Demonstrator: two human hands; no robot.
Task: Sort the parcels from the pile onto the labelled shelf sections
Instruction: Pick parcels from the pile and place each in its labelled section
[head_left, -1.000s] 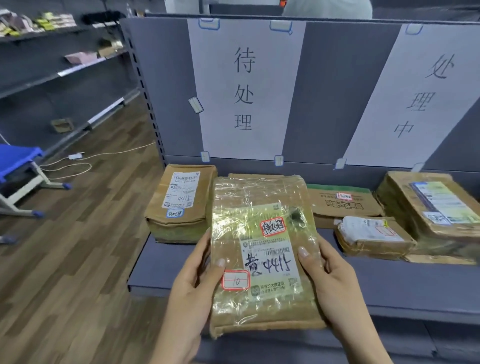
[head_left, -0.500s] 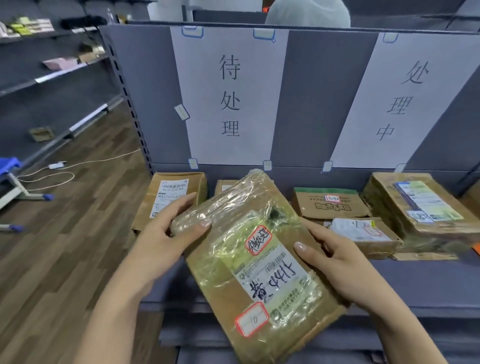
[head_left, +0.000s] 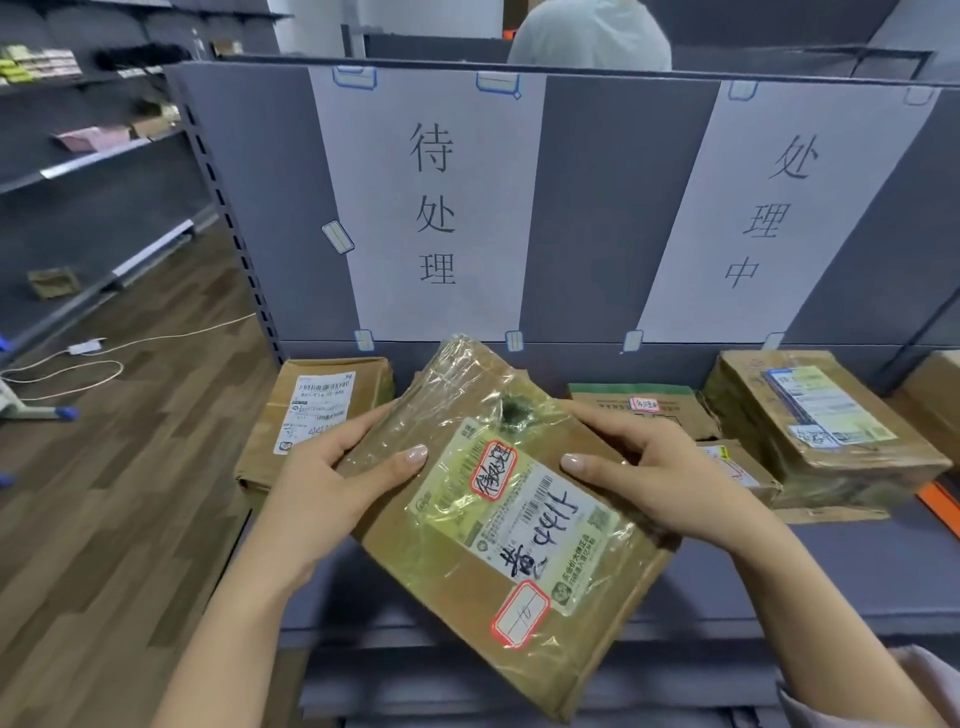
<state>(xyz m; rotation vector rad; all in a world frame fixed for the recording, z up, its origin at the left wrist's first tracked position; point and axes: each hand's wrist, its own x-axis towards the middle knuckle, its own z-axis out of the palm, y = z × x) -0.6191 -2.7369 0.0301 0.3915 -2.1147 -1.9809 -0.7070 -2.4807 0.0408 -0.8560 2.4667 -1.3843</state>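
While gripping the taped parcel (head_left: 519, 525) by its left edge with the left hand (head_left: 332, 483), thumb laid on top and fingers curled behind, clasps the right edge with the right hand (head_left: 665, 483) in the same way. Holds it tilted, far corner raised toward the back panel, near corner low in front of the grey shelf (head_left: 779, 571). Shows on its upper face a handwritten white label and two red-bordered stickers. Sits before the sheet marked 待处理 (head_left: 431, 208), with a brown box (head_left: 311, 410) on the shelf behind the left hand. Further right: a green-edged carton (head_left: 639, 405), a small parcel (head_left: 737, 467) partly hidden by the right hand, a large taped parcel (head_left: 821, 426) under the sheet marked 处理中 (head_left: 769, 208). Left of the shelf, wooden floor (head_left: 130, 493) with a white cable (head_left: 156, 340)
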